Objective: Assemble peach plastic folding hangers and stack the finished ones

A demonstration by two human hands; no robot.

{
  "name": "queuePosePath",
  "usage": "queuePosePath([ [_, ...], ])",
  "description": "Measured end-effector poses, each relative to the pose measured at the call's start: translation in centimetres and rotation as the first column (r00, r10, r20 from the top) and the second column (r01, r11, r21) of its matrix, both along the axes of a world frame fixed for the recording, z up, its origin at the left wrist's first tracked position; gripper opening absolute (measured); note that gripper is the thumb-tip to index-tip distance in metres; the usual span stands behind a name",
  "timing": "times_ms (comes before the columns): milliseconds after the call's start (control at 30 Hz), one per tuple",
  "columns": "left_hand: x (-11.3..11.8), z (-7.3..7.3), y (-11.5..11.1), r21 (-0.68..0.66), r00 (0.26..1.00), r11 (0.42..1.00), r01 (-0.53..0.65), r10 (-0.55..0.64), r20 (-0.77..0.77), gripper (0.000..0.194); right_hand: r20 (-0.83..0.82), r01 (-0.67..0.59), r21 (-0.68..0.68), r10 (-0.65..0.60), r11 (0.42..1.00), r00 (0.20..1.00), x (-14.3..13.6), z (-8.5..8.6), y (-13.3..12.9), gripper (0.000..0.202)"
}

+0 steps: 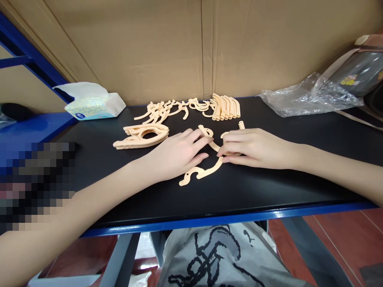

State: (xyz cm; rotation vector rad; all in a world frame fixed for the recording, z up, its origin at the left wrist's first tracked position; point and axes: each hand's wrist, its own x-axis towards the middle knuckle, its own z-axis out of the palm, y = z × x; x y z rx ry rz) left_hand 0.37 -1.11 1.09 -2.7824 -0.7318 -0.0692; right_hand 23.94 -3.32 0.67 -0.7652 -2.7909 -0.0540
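Both hands press flat on peach plastic hanger pieces at mid-table. Left hand [176,153] fingertips pin a hooked piece [206,131]; right hand [254,148] pinches a curved arm piece [200,173]. Judgement: align the joint ends squarely, steady pressure. Contact point hidden under fingers. Stacked hangers [142,135] sit left; loose parts [191,107] lie behind.
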Motion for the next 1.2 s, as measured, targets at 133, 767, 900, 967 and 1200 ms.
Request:
queuePosePath([
  [133, -0.02, 0.01, 0.03, 0.003, 1.0, 1.0, 0.0, 0.0, -0.003, 0.039, 0.002, 0.007, -0.007, -0.007, 1.0, 1.0, 0.0, -0.06, 0.05, 0.028],
  [767, 0.01, 0.02, 0.02, -0.005, 1.0, 1.0, -0.002, 0.002, -0.001, 0.04, -0.006, -0.003, 0.0, 0.003, 1.0, 1.0, -0.02, -0.03, -0.09, 0.034],
  [900, -0.01, 0.0, 0.03, 0.003, 1.0, 1.0, -0.001, 0.001, -0.006, 0.04, -0.02, 0.018, 0.033, -0.017, 0.999, 1.0, -0.12, -0.22, -0.31, 0.035],
  [967, 0.0, -0.02, 0.03, 0.005, 1.0, 1.0, -0.002, 0.002, -0.008, 0.04, -0.021, 0.023, 0.05, -0.022, 0.998, 1.0, -0.17, -0.24, -0.43, 0.032],
  [1200, -0.09, -0.08, 0.0, 0.002, 1.0, 1.0, -0.008, 0.008, -0.01, 0.041, -0.008, -0.03, 0.106, 0.031, 0.994, 0.999, -0.37, -0.06, -0.66, 0.027],
])
